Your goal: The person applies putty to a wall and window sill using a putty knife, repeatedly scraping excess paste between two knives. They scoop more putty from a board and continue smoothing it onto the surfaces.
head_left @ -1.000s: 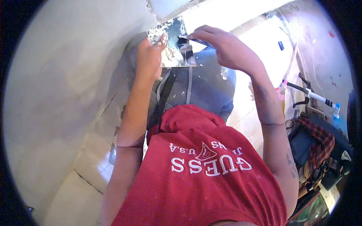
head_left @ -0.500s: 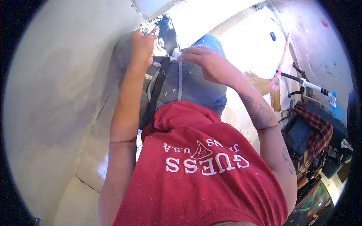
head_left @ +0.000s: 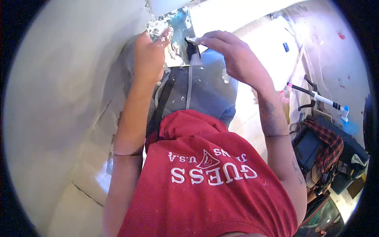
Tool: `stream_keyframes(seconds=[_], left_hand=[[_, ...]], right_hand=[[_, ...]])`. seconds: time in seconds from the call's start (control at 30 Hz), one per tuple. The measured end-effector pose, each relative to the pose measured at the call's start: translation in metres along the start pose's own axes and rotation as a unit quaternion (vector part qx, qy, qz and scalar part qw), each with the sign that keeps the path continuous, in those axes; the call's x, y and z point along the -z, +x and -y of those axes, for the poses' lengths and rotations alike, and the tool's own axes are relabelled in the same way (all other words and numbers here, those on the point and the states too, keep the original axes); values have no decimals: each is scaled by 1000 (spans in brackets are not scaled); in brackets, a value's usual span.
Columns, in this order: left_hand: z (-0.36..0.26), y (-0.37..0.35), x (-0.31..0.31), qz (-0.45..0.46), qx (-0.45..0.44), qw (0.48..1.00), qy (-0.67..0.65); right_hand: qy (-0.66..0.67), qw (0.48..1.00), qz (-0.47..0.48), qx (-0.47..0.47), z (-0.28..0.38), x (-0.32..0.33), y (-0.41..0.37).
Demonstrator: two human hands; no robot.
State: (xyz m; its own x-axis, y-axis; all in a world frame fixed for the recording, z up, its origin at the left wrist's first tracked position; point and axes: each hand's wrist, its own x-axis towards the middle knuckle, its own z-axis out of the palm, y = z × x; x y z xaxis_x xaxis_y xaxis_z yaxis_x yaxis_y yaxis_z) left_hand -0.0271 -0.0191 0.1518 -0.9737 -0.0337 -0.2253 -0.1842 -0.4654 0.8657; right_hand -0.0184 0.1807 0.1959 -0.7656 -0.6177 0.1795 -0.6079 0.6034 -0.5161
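My left hand [head_left: 152, 53] grips the left side of a flat, shiny square plate [head_left: 179, 29] smeared with white paste, its thumb on the top face. The plate is above my lap, over the grey trousers [head_left: 205, 89]. At the plate's right side, my right hand [head_left: 233, 51] has its fingers pressed together, with white residue at the fingertips. Whatever they pinch is too small to make out. A white lump [head_left: 195, 59] lies on the plate's lower right corner.
A pale wall [head_left: 51, 98] rises close on the left. On the right are a broom [head_left: 285, 102], a black and white pole [head_left: 319, 98], a plaid cloth [head_left: 325, 138] with dark bags, and a small blue object [head_left: 286, 47] on the bright floor.
The plate has come up and tilted so that more of its face shows. My right hand has moved up and slightly right, from the plate's near edge to its right side.
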Motion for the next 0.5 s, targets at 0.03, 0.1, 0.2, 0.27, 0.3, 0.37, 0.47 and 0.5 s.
stream_keyframes(seconds=[0.03,0.1,0.2,0.27,0.3,0.37,0.47,0.5], left_hand=[[1,2,3,-8,-10,999,31],[4,6,10,-19,-26,995,95],[10,11,15,-45,-42,995,78],[3,10,13,-82,-17,996,41],[-3,8,11,-100,-3,995,23],[-8,8,16,-60,9,998,-10],[2,2,26,-29,19,999,-8],[4,-2,25,-21,13,1000,5]], right_hand=[[-35,999,3,3,3,-8,-1],[-17,999,20,18,8,-18,-7],[-6,997,62,34,14,-24,-19],[33,989,143,32,14,-9,-20],[52,981,184,30,14,0,-22],[143,986,78,38,3,14,-23],[258,958,-123,15,-2,13,-17],[249,952,-178,-3,2,9,-12]])
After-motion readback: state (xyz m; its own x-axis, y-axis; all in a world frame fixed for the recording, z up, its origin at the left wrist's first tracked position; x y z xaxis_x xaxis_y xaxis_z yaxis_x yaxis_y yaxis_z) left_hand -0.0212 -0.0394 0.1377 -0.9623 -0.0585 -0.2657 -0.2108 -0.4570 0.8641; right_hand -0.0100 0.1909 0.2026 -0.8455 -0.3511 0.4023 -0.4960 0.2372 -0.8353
